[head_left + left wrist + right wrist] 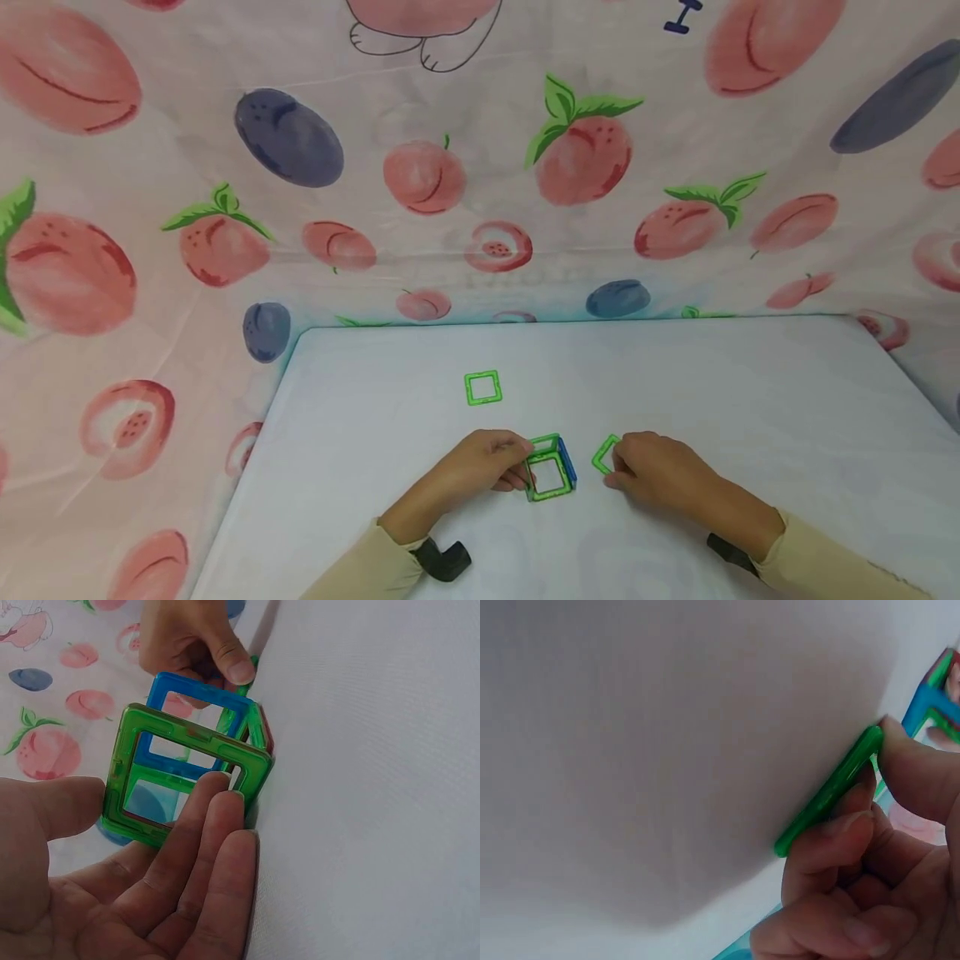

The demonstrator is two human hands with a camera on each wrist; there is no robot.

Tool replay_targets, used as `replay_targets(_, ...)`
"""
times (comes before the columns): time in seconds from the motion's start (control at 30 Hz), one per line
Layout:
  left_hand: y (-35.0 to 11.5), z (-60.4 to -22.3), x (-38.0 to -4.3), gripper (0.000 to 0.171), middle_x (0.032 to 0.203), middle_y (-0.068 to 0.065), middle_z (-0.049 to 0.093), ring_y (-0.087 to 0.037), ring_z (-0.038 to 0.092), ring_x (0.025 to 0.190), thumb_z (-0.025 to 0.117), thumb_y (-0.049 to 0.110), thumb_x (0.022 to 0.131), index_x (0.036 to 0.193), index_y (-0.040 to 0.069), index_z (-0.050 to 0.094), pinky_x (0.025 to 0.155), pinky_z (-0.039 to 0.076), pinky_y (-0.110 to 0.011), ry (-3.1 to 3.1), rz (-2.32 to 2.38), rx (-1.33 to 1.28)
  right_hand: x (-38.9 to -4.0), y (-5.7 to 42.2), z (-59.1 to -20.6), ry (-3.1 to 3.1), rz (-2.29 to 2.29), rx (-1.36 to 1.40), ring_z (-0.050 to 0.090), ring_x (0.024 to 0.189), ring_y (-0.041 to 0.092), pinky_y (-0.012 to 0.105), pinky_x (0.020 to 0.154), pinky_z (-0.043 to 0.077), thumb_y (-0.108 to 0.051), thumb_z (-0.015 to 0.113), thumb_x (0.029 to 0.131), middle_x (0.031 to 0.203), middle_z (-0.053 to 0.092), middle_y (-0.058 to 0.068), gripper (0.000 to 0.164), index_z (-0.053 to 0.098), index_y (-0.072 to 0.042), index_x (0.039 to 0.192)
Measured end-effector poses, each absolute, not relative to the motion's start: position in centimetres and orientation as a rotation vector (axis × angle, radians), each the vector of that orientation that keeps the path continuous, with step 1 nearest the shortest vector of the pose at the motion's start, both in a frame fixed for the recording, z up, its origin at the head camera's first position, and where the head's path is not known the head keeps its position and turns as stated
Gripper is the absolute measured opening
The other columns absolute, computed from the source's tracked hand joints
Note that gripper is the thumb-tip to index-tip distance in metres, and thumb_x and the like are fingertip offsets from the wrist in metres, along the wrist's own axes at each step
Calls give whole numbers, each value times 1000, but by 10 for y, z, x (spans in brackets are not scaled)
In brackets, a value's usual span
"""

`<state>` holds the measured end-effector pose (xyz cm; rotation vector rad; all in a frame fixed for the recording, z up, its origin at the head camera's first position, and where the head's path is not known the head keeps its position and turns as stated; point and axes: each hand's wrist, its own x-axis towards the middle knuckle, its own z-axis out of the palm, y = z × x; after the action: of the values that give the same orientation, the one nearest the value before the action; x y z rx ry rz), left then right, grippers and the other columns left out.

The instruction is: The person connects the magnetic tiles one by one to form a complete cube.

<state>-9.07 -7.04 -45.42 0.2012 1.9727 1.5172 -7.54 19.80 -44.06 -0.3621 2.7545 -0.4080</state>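
My left hand (483,461) holds a small open box of square-frame magnetic tiles (551,496) by its left side. In the left wrist view, the thumb touches the edge of a green tile (199,735) while the fingertips lie against its face. A blue tile (202,691) stands on the side facing my right hand, and a bit of red shows at one edge. My right hand (663,471) pinches a single green square magnetic tile (829,795) between thumb and fingers, just right of the box and apart from it. The hand hides part of that tile.
Another green square tile (468,390) lies flat on the white table (375,400), beyond the box. Behind the table hangs a fruit-print cloth (465,100). Dark straps (444,560) show at both wrists, by the beige sleeves.
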Motion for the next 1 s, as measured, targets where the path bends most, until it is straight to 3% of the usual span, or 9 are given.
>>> replay_targets(0.47,-72,-451,-91,37,85,-12,70,-24,68,78,56,40,93,107,7,65,70,55,-34,1926,1537,201,-54,199,-446,2760,-505,-341,41,53,6,23,48,33,-39,74,78,54,46,-11,34,51,-24,58)
replay_targets(0.73,-73,-453,-91,35,82,-9,72,-18,66,69,56,43,92,95,9,63,65,54,-30,1910,1492,232,-51,198,-448,2751,-573,-430,38,50,3,20,47,33,-33,68,85,54,44,-12,31,51,-22,61)
replay_targets(1.0,-71,-452,-89,36,81,-8,72,-15,61,65,54,43,93,93,8,63,61,51,-29,1926,1430,261,-50,197,-446,2519,-895,-393,43,48,3,21,43,34,-42,57,91,52,47,-10,35,54,-17,66)
